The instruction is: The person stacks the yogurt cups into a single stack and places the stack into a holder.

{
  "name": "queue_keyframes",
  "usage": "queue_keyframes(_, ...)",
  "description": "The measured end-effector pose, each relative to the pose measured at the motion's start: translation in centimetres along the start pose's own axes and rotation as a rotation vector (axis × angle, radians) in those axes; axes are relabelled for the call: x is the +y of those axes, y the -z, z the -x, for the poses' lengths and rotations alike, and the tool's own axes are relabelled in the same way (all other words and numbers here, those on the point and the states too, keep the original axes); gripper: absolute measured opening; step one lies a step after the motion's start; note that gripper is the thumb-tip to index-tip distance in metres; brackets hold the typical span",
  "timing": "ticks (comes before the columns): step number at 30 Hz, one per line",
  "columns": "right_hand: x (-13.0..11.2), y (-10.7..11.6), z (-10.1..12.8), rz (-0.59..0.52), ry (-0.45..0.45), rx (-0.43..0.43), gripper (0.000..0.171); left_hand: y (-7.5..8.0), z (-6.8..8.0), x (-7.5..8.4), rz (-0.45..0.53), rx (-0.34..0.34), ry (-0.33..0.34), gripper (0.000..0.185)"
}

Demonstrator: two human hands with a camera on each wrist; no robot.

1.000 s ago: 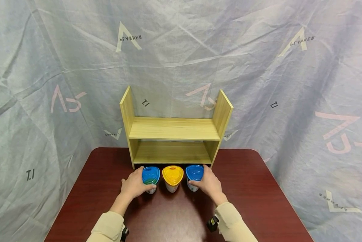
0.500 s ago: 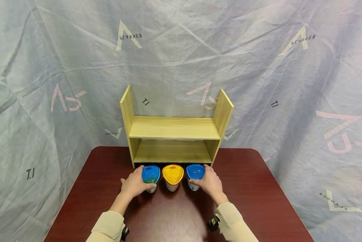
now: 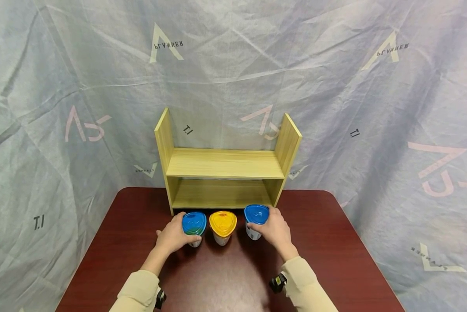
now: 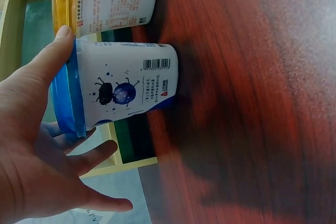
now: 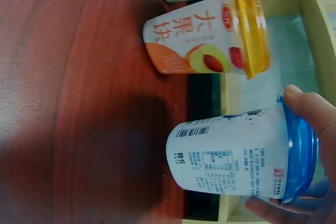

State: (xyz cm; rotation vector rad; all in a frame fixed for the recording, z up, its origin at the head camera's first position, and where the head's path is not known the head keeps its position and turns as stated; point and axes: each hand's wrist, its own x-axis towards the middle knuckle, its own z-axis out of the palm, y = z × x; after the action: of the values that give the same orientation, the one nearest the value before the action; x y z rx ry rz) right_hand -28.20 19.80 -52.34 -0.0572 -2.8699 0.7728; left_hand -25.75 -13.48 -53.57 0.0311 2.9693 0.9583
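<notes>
Three lidded cups are standing in a row on the dark red table, just in front of the wooden shelf.

Right blue-lidded cup: white tapered body, blue lid, barcode and small print facing the right wrist camera. The right hand is grasping it by the lid end, thumb and fingers wrapping the rim. The cup is sitting higher in the head view than its neighbours, and in the right wrist view its base is showing a shadow gap from the table, so it is appearing lifted.

Left blue-lidded cup: white body with dark blueberry drawings and a barcode. The left hand is holding it, thumb pressing the lid rim, fingers curling behind; the base is resting on the table.

Yellow-lidded cup: peach picture, red lettering, standing between the two, untouched.

Hard to make out: fingers behind both blue cups are being hidden; small print is unreadable; the shelf is cut off in both wrist views.
</notes>
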Motion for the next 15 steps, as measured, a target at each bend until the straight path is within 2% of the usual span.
queue_keyframes(15,-0.8,1.2,-0.2,0.026,0.017,0.013,0.105,0.0,0.1,0.0,0.000,-0.001,-0.006,0.103)
